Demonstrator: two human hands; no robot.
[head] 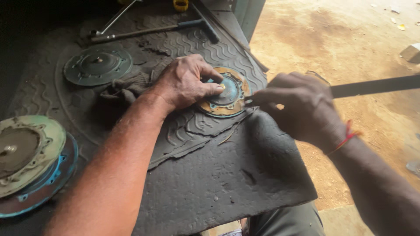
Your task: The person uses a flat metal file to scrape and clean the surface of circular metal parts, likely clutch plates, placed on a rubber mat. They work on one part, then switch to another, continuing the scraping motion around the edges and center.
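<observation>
While the left hand (186, 83) presses its fingers down on the disc (225, 92), the right hand (302, 107) grips a blade (372, 86), its tip at the disc's rim. Tan residue on that rim suggests scraping is unfinished; three other discs (97, 65) wait nearby.

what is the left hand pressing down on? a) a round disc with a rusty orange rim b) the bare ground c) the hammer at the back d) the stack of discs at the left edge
a: the left hand rests its fingers on the round disc with the orange rim, while the right hand holds a flat dark blade at its edge.
</observation>
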